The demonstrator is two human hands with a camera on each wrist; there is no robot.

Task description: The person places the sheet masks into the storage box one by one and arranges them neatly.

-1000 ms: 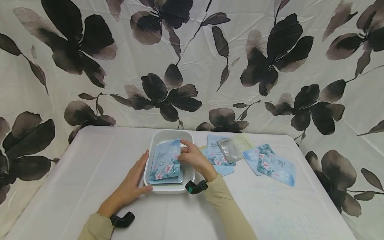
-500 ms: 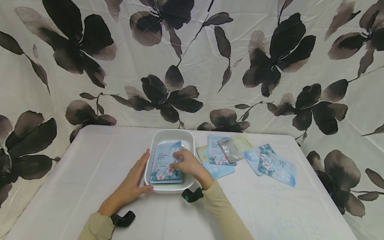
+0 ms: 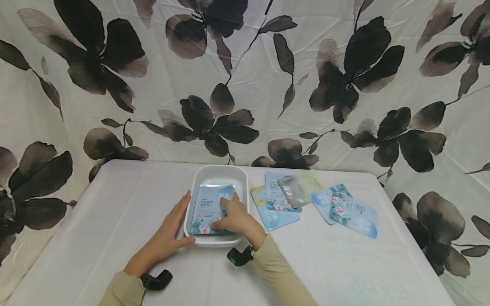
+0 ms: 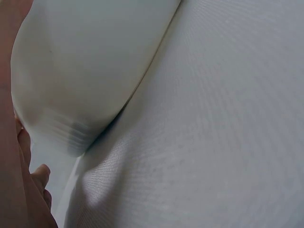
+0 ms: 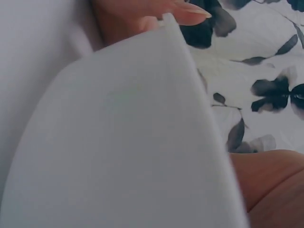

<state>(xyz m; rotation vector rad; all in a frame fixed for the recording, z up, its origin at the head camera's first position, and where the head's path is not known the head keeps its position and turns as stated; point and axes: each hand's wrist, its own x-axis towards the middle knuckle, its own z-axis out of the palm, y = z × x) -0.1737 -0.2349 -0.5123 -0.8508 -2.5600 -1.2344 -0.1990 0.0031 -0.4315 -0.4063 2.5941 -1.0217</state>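
A white plastic tray (image 3: 220, 243) stands on the table with a small stack of sheet mask packets inside. The top packet (image 3: 208, 208) is blue with pink flowers and lies flat. My right hand (image 3: 239, 219) reaches in over the tray's right side, thumb and fingers spread on the packet's right part, covering it. Against the tray's left side rests my left hand (image 3: 170, 233), fingers extended along the wall and thumb at the front corner. The left wrist view shows the tray's outer wall (image 4: 90, 66) beside the left hand; another wall (image 5: 123, 133) fills the right wrist view.
Right of the tray, a yellow-and-blue packet (image 3: 273, 219), a blue floral packet (image 3: 273, 187) and a silver packet (image 3: 296, 191) overlap. Further right lie two more blue packets (image 3: 356, 212). A floral cloth (image 3: 229, 55) hangs behind the white table (image 3: 337, 267).
My right hand has moved from the packet's raised right edge down and left onto its face. The top packet has flattened onto the stack. My left hand has stayed at the tray.
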